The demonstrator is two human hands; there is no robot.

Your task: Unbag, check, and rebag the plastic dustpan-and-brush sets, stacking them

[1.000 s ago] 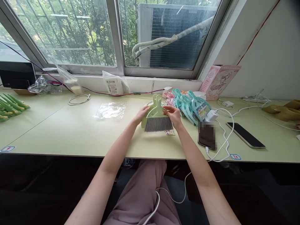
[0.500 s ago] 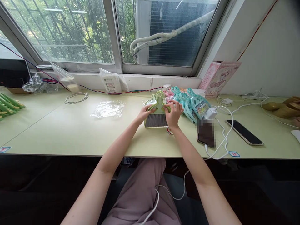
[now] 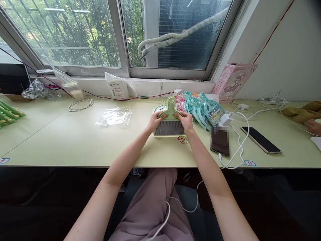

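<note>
A small light-green hand brush [image 3: 171,115] with grey bristles faces me at the middle of the table, handle pointing away. Behind it sits a matching green dustpan [image 3: 164,136], mostly hidden, its rim showing below the bristles. My left hand [image 3: 154,122] is closed on the left side of the brush and dustpan, thumb across the brush's shoulder. On the other side my right hand [image 3: 186,122] grips the same pair, its thumb also on the brush. A small colourful printed card [image 3: 183,139] shows just under the right hand.
Turquoise brush-and-dustpan sets [image 3: 204,110] lie in a pile to the right. Nearer me are a charging phone [image 3: 220,142], white cables and a second phone [image 3: 262,140]. A clear plastic bag [image 3: 115,116] lies left. Another person's hand [image 3: 313,127] appears at the right edge.
The brush has been moved back against the dustpan, covering more of it. My right hand has shifted from above the brush to its right side. The other person's hand has come further into view.
</note>
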